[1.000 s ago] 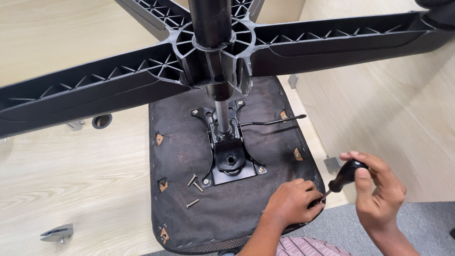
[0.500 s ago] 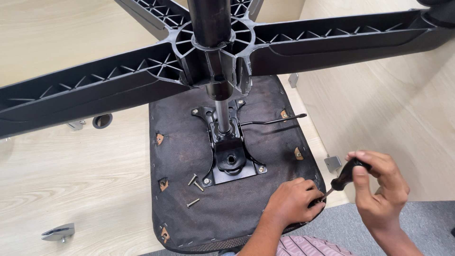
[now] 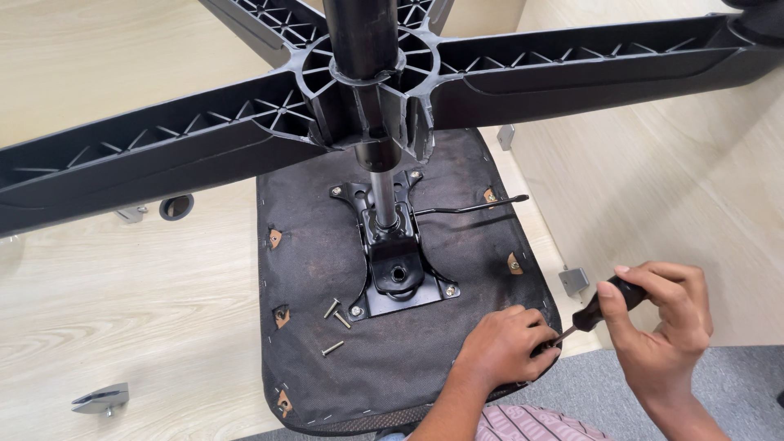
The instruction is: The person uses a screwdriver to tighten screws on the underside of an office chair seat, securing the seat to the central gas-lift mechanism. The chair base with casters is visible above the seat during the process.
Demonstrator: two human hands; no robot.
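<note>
- Five-armed black chair base [image 3: 204, 155] fills the top of the view, its ribbed arms spreading left and right from a central hub, with the column [image 3: 371, 82] running through that hub toward the camera.
- Below it lies the seat [image 3: 327, 245], upside down on the pale wood floor [image 3: 98, 286], its dark fabric underside facing up.
- Bolted to the middle of the seat is a black metal plate [image 3: 396, 278], with a thin lever [image 3: 474, 207] sticking out to the right.
- Left hand [image 3: 506, 347] rests closed on the seat's near right edge, fingers curled down beside the tool's tip.
- Right hand [image 3: 657, 314] is wrapped tight round the black handle of a screwdriver [image 3: 600, 306], which slants down-left so its tip meets the seat edge by the left hand.
- Three loose screws [image 3: 335, 322] lie on the fabric just left of the plate's near corner.
- Small metal bracket [image 3: 102, 399] sits on the floor at lower left, well apart from the seat.
</note>
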